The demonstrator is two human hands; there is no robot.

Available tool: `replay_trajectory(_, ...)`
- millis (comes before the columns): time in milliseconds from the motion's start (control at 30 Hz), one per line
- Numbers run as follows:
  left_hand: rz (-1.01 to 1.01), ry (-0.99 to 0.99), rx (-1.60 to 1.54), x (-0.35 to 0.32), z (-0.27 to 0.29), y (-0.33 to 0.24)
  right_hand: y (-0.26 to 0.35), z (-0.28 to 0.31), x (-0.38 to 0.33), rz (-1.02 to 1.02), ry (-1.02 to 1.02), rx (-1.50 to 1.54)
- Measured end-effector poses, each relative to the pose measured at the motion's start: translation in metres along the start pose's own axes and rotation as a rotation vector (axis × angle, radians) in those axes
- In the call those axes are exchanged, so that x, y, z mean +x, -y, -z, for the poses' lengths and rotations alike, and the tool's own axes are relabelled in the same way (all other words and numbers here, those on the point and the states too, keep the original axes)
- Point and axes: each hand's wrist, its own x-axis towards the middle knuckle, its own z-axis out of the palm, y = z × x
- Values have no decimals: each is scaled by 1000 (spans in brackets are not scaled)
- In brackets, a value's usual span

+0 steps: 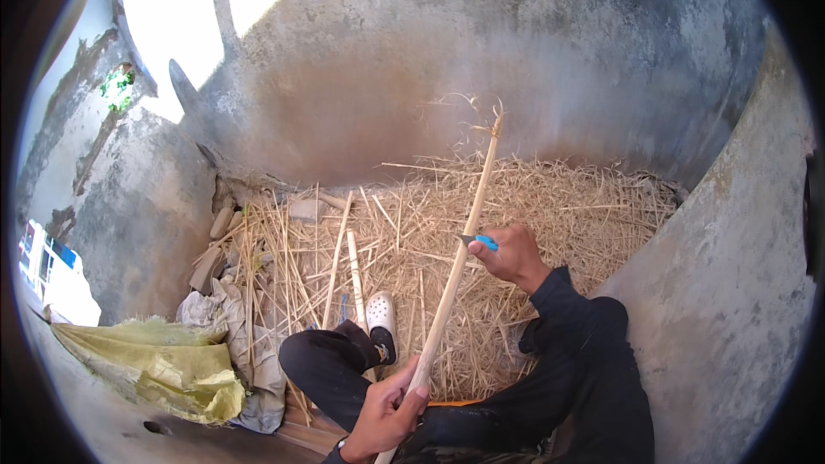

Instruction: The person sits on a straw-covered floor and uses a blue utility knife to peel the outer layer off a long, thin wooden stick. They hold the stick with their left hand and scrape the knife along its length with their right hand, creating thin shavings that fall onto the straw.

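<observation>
A long pale strip of split wood, perhaps bamboo (450, 292), slants up and away from my lap, with thin curled shavings (475, 108) clinging to its far end. Near its lower end, my left hand (388, 412) is closed around it. My right hand (513, 253) grips a small knife with a blue handle (485, 242). The dark blade meets the strip about midway along, and most of the handle is hidden in the fist.
Straw-like shavings (567, 206) cover the floor up to the grey wall (516, 51). Loose pale strips (339, 258) lie to the left, beside a yellow sack (155, 361) and stones (222, 222). My foot wears a white clog (381, 311). A concrete wall (713, 292) rises close at right.
</observation>
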Motion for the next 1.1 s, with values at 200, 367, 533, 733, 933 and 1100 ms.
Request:
replay_trajectory(200,23,37,65,-6,-6,-3,-57,23,27,-263,-33,-68)
replay_trajectory(367,-40,-32,68,-14,-2,5,-22,-10,12,-52,-74,-21)
replay_trajectory(533,-4,47,83,-16,-6,1,-78,19,29,-192,-153,-120)
replay_trajectory(733,-189,80,202,-16,-7,11,-130,21,45,-311,-191,-279)
replay_trajectory(933,27,85,53,-12,-17,7,-145,41,44,-417,-258,-350)
replay_trajectory(1100,25,39,-86,5,-4,17,-112,50,42,-508,-89,-100)
